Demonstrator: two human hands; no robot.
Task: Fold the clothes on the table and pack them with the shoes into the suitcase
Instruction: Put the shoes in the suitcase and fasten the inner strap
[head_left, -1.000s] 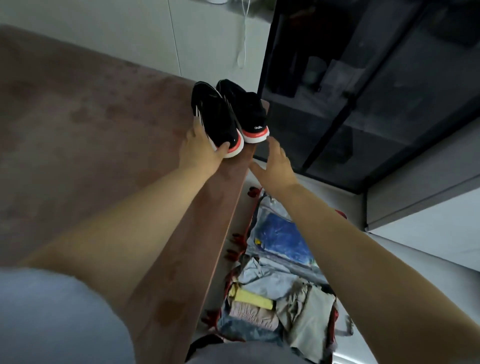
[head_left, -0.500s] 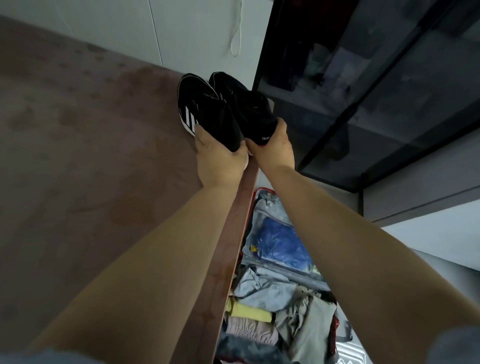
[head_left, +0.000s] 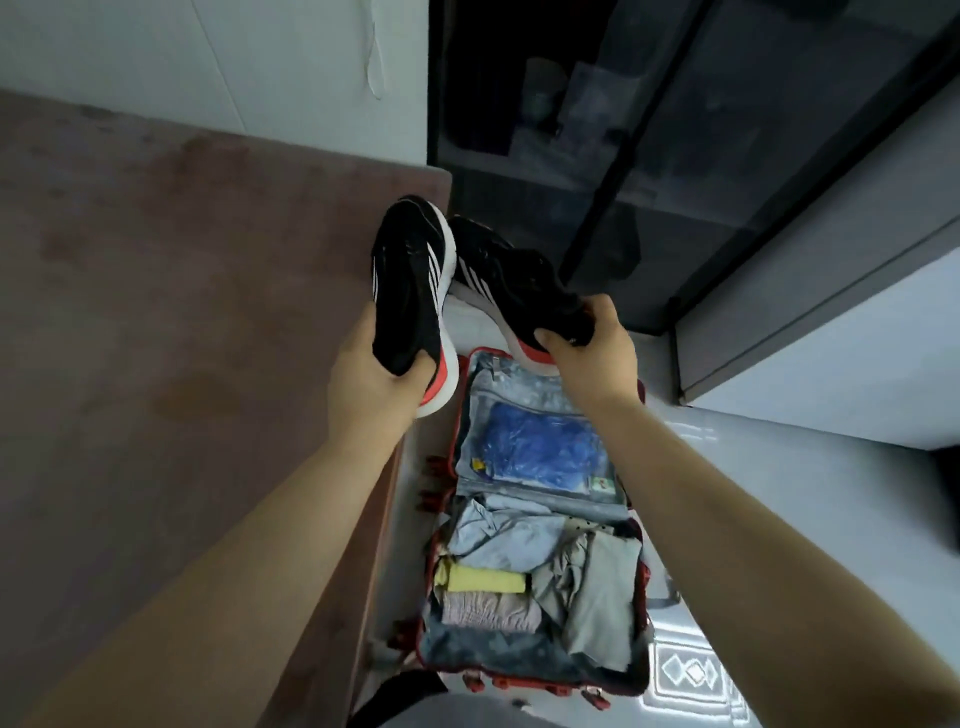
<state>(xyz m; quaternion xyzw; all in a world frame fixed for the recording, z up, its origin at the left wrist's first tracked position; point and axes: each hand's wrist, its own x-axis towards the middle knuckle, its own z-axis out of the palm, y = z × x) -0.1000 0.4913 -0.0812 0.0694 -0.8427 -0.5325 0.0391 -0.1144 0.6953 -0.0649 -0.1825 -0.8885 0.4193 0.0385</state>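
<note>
Red-rimmed suitcase (head_left: 644, 597) lay open on the floor, nearest of all, with folded clothes (head_left: 498, 540) filling its near half. Above it, the left hand (head_left: 374, 384) had fingers wrapped round the heel of the left shoe (head_left: 410, 280), and the right hand (head_left: 592, 358) gripped the heel of the right shoe (head_left: 519, 280). Both shoes ran lengthwise away from the fingers, toes far, by the table (head_left: 182, 312) edge. The right hand hung over the suitcase's far half, so a straight drop looked best, while the left would need to swing right.
</note>
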